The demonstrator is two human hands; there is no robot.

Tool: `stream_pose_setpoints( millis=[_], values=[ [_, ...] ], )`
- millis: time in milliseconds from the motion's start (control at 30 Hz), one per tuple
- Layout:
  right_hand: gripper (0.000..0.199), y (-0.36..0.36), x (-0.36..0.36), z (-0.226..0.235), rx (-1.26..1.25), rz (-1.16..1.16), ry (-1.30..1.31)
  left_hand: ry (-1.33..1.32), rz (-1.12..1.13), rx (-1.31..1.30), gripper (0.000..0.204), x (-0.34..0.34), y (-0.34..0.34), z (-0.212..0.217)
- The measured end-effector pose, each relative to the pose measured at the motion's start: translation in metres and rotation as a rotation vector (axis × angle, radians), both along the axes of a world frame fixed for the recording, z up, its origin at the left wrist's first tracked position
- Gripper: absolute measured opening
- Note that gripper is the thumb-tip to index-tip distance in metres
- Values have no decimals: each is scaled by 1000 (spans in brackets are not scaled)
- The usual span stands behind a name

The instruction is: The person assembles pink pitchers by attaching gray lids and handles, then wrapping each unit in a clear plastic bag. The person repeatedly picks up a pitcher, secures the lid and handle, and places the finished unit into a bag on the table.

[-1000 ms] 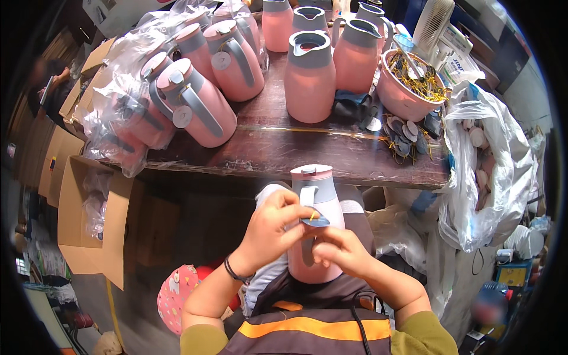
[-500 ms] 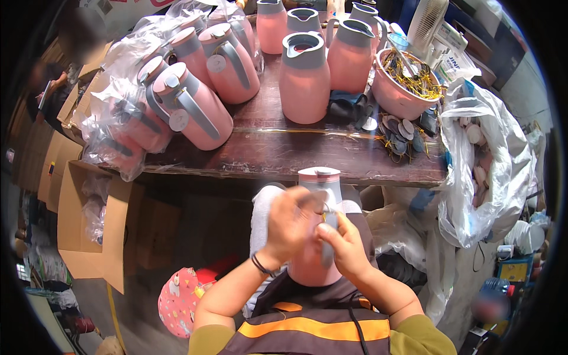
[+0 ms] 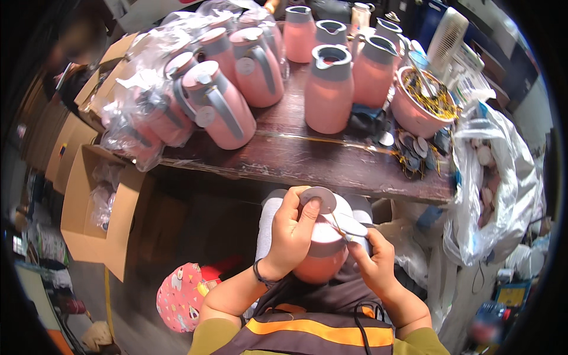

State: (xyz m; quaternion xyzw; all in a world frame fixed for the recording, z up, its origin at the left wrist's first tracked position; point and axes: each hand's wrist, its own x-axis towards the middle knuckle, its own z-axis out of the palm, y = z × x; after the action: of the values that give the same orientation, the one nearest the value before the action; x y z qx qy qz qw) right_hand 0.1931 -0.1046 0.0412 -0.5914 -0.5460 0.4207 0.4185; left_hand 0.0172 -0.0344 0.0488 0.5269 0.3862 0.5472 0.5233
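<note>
A pink thermos jug (image 3: 322, 267) with a grey collar and pale lid stands between my thighs, tipped so that its top faces me. Its grey handle (image 3: 350, 225) points right. My left hand (image 3: 291, 231) is closed on a round grey hang tag (image 3: 319, 199), thumb across its face, above the lid. A thin yellow string (image 3: 337, 226) runs from the tag down to the handle. There my right hand (image 3: 374, 260) is closed, thumb and index finger pinching at the string beside the handle; its fingertips partly hide the string's end.
On the wooden table (image 3: 278, 157) stand lidded tagged jugs (image 3: 228, 118) at left, some in plastic, and lidless ones (image 3: 328, 94) mid-table. A pink bucket (image 3: 417, 112) of strings and loose tags (image 3: 414, 148) are at right. Beside them hangs a white bag (image 3: 509, 154); a carton (image 3: 89, 207) sits left.
My left hand has lifted the tag and turned its face toward me. My right hand has moved right and down. The jug is tilted, its handle now pointing right. The view has shifted slightly.
</note>
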Motion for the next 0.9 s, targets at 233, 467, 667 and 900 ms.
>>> stream_pose_setpoints(
  millis=[233,467,667,900],
  values=[
    [23,62,-45,16,544,83,21,-294,346,242,12,-69,23,39],
    [26,156,-198,36,686,90,92,170,646,87,56,-163,22,-93],
    [39,218,-245,27,732,199,-139,289,547,63,105,-200,115,-93],
    [40,292,-85,48,972,-419,-769,531,667,89,91,-264,167,-129]
  ],
)
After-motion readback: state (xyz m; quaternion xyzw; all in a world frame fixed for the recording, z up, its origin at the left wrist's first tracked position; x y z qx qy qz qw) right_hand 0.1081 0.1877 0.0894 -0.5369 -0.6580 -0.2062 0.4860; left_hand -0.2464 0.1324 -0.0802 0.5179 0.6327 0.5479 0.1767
